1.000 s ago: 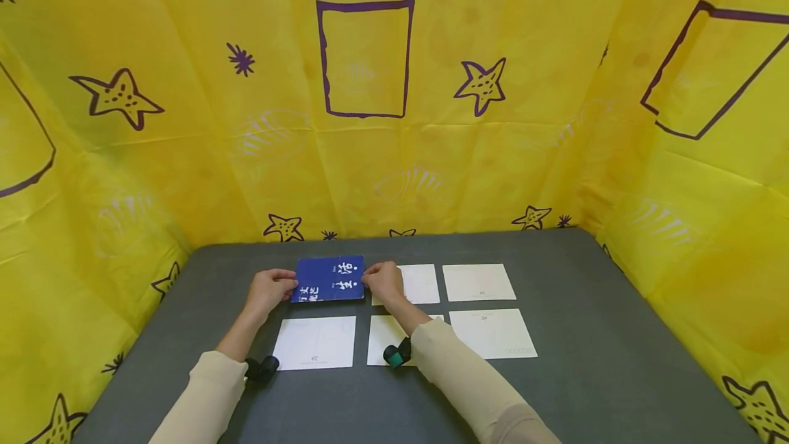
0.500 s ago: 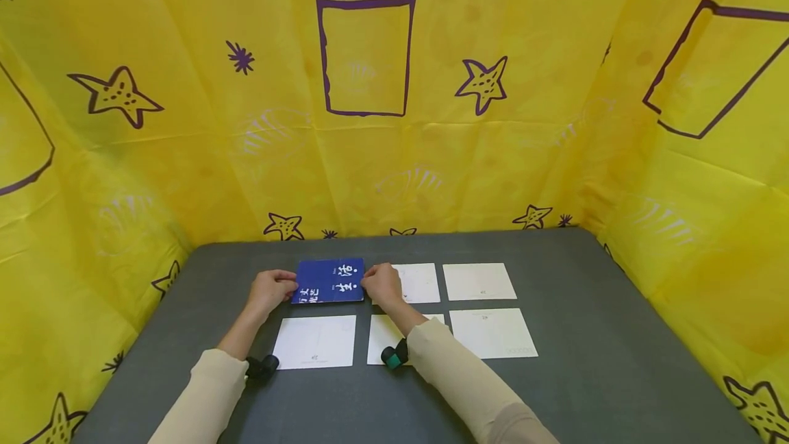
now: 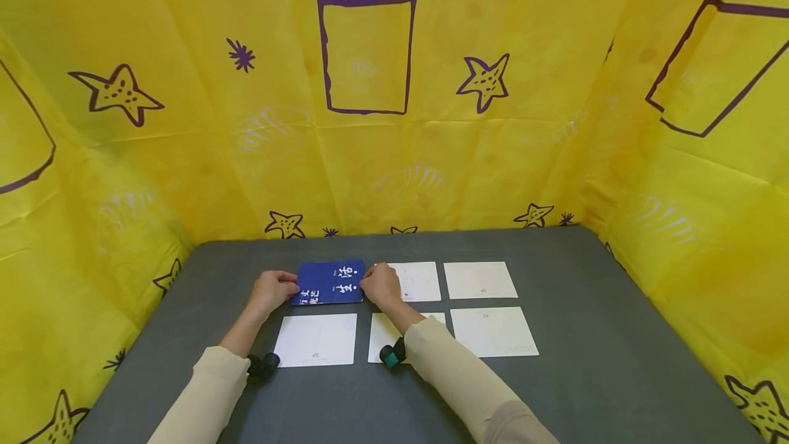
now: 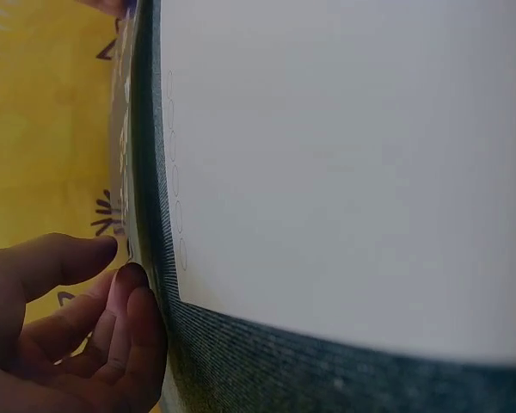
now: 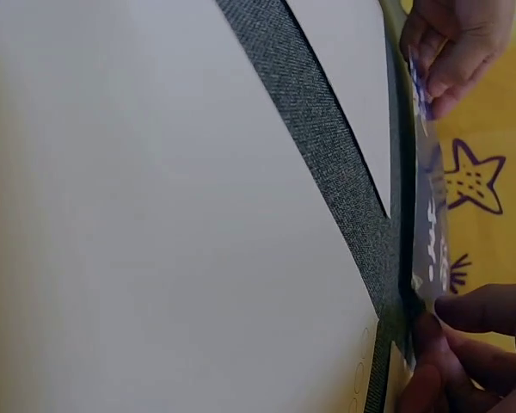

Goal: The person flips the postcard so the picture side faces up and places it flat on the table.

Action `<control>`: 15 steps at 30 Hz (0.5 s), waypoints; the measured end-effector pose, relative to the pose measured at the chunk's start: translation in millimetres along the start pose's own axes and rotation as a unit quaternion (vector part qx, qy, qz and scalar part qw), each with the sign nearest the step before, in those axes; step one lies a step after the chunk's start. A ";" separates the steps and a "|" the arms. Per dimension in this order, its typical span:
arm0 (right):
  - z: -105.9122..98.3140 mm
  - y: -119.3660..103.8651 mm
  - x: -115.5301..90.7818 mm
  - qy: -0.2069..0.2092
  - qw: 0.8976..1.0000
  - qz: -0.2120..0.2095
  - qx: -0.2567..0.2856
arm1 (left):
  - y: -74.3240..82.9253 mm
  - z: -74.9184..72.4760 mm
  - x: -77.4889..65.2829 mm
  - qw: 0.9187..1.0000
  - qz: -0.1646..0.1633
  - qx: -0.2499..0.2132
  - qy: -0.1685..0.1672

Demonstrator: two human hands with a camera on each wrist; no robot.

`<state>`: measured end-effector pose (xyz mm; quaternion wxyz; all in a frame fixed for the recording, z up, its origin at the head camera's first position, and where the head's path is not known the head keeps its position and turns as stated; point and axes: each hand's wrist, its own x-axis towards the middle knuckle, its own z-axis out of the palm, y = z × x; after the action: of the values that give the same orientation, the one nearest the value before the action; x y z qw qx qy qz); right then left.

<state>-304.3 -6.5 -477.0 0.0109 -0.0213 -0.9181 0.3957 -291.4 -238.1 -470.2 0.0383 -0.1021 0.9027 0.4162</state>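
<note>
A blue postcard (image 3: 320, 274) with white brush-style characters lies flat between the two hands at the back left of the table. My left hand (image 3: 271, 291) pinches its left edge between thumb and fingers. At the right edge, my right hand (image 3: 382, 285) pinches it the same way and covers part of a white postcard (image 3: 419, 282) behind it. Seen nearly edge-on in the right wrist view, the blue postcard (image 5: 427, 215) stretches between both hands, close over the table. In the left wrist view the left thumb and fingers (image 4: 77, 258) meet at the postcard's edge.
More white postcards stand in two rows: one (image 3: 481, 280) at back right, others at front left (image 3: 316, 340), front middle (image 3: 383, 334) and front right (image 3: 495, 331). The right forearm crosses over the front middle one. A yellow patterned cloth (image 3: 364, 170) surrounds the grey table (image 3: 592, 362).
The blue postcard has come down slightly and a touch toward the person, both hands still pinching its edges. The white postcards have stayed in their rows.
</note>
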 end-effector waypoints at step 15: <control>-2.5 0.7 1.6 -0.016 0.999 -0.031 -0.023 | -1.5 0.7 0.5 0.999 0.002 0.039 0.005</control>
<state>-305.8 -4.1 -475.7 0.0082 0.0128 -0.9273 0.3740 -291.6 -238.6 -471.8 0.0368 -0.1005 0.9188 0.3800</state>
